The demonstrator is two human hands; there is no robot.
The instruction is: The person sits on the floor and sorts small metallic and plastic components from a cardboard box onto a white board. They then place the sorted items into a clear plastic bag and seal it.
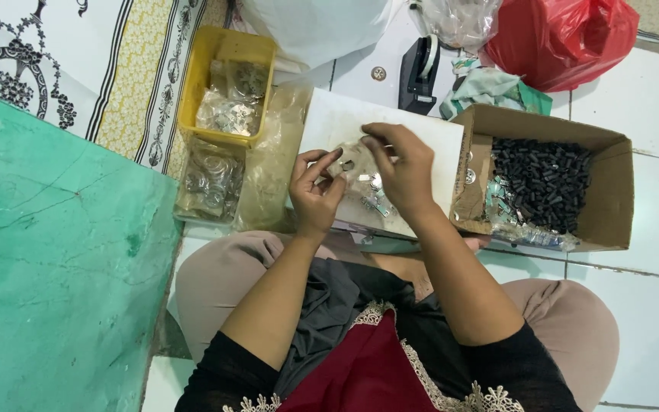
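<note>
I sit cross-legged on a tiled floor with a white board [329, 122] in front of my knees. My left hand [314, 194] and my right hand [404, 172] meet above the board, both pinching a small clear plastic packet [347, 162] that holds small metal pieces. Several more small shiny metal parts [375, 200] lie on the board just under my hands. My right hand covers part of the packet.
A cardboard box [612, 183] of small black cylinders sits at right. A yellow tray [219, 57] with bagged metal parts and more clear bags [211, 179] lie at left. A black tape dispenser [419, 76], a red plastic bag [566, 38] and a green surface [47, 252] surround them.
</note>
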